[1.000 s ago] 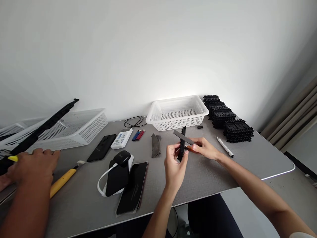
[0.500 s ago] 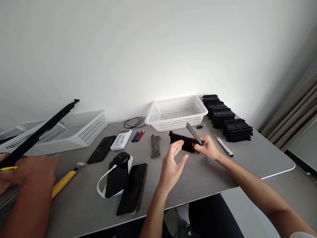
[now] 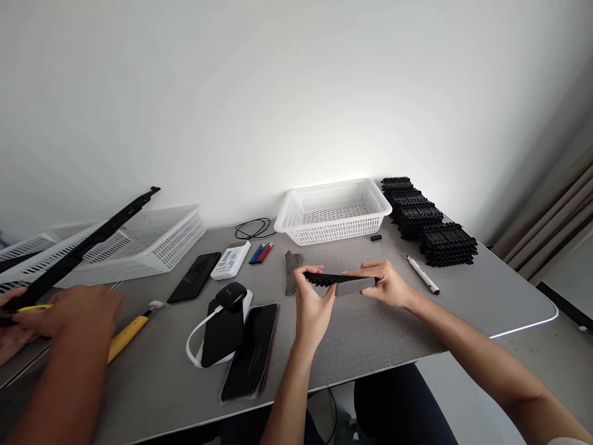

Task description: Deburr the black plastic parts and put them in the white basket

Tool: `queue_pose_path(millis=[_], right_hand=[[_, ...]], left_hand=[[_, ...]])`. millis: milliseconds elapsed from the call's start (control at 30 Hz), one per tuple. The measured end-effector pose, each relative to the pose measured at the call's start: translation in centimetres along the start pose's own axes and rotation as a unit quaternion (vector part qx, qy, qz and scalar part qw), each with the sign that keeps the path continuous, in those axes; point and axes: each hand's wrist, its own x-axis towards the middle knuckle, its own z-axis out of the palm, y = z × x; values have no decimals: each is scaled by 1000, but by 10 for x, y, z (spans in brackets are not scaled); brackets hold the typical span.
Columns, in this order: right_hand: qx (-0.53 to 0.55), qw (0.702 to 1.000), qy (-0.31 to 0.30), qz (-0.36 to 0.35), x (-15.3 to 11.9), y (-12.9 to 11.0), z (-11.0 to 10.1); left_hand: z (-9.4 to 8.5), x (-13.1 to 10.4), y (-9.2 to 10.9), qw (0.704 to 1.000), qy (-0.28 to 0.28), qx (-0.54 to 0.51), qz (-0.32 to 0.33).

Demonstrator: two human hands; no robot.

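A black plastic part with a toothed edge (image 3: 320, 279) is held above the table, seen nearly edge-on. My left hand (image 3: 314, 306) pinches its left end between thumb and fingers. My right hand (image 3: 388, 284) is closed at the other end, fingers along the top. A flat grey strip (image 3: 349, 287) runs from my right hand along the near side of the part; its exact kind is unclear. Just beyond my left hand lies a folded grey cloth (image 3: 291, 264). To the right of my right hand rests a white marker (image 3: 422, 274).
A white basket (image 3: 343, 232) stands against the wall, beside stacks of similar black parts (image 3: 448, 244). Left lie phones (image 3: 250, 352), a white box (image 3: 230, 259), lighters (image 3: 261, 253) and a yellow-handled tool (image 3: 127, 337). A co-worker's hands (image 3: 83, 315) hold a long black piece (image 3: 92, 241).
My left hand has closed on the part's left end, where it was open beside it before. The part has tipped edge-on, and the grey strip has swung down along its near side.
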Motion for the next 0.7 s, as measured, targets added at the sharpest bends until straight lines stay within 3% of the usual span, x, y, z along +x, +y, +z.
queue_pose_path(millis=[233, 367, 567, 700], right_hand=[[-21, 995, -19, 91, 3, -4, -12], [-26, 991, -7, 130, 2, -5, -19], [-67, 985, 63, 146, 2, -1, -13], [-104, 982, 40, 154, 1, 0, -9]], left_hand=[[-3, 3, 3, 995, 96, 32, 13], [-7, 6, 2, 992, 114, 40, 19], [-6, 6, 6, 987, 133, 58, 64], [-5, 5, 5, 988, 128, 46, 70]])
